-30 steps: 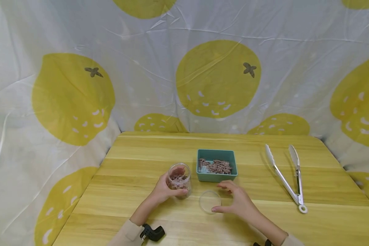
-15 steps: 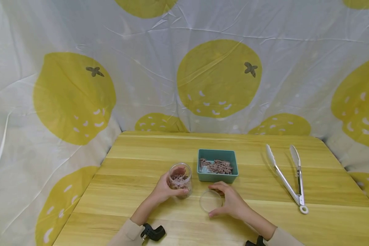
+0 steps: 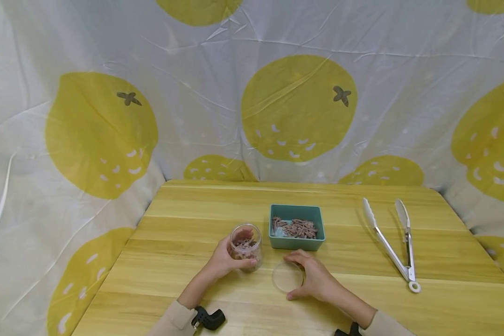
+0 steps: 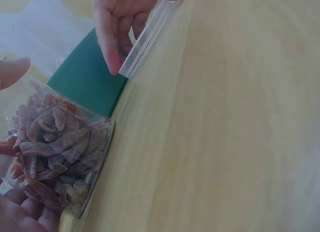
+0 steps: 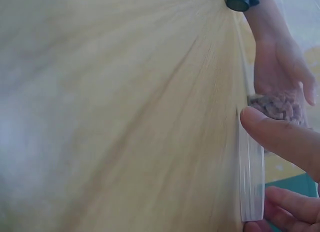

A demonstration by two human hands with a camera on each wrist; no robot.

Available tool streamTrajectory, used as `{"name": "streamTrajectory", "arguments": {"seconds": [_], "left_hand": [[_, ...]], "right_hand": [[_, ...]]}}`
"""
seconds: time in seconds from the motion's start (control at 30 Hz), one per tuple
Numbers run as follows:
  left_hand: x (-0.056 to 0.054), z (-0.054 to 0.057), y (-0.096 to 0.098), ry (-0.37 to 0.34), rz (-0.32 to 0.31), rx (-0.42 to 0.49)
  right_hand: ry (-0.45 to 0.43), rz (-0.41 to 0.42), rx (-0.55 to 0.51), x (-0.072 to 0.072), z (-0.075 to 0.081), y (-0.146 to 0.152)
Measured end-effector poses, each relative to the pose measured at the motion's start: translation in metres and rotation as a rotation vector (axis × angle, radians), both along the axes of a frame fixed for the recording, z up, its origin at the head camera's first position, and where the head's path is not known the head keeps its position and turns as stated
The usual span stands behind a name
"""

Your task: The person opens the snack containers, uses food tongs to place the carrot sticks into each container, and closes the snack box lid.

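My left hand (image 3: 223,257) grips a clear screw-top jar (image 3: 254,250) without its lid, thumb in front and fingers round the far side. Brownish dried strips (image 4: 55,142) fill much of the jar in the left wrist view. To its right, a clear round lid (image 3: 286,277) lies on the table. My right hand (image 3: 316,278) spans that lid, thumb at the near edge and fingertips at the far edge. In the right wrist view the lid's side (image 5: 252,177) shows between thumb and fingers, low against the wood.
Behind the lid stands a teal rectangular box (image 3: 297,243) with more brown strips inside. Metal tongs with white tips (image 3: 392,252) lie spread on the right of the wooden table (image 3: 185,200). A lemon-print curtain (image 3: 201,102) hangs around the table.
My right hand has moved left and its thumb and fingers have come in to the lid's edges. The left hand and jar have stayed put.
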State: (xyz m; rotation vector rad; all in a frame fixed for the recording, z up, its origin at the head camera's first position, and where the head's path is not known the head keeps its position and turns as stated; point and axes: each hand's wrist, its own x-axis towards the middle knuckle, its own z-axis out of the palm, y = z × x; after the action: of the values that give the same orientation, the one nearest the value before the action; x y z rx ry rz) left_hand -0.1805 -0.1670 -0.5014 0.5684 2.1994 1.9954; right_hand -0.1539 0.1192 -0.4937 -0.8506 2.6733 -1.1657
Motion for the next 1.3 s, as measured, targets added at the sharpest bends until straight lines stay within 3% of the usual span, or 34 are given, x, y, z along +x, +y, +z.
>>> {"name": "streamTrajectory", "arguments": {"seconds": [0.33, 0.77, 1.13, 1.3], "left_hand": [[0.001, -0.001, 0.0, -0.002, -0.004, 0.019], [0.001, -0.004, -0.001, 0.009, -0.006, 0.011], [0.0, -0.003, -0.001, 0.0, -0.011, 0.012], [-0.001, -0.003, 0.0, 0.015, -0.015, 0.017]], "right_hand": [[0.031, 0.014, 0.016, 0.001, 0.004, 0.001], [0.015, 0.036, -0.023, 0.003, 0.051, 0.01], [0.133, 0.027, -0.089, -0.021, 0.086, 0.002], [0.165, 0.029, -0.067, -0.031, 0.096, -0.01]]}}
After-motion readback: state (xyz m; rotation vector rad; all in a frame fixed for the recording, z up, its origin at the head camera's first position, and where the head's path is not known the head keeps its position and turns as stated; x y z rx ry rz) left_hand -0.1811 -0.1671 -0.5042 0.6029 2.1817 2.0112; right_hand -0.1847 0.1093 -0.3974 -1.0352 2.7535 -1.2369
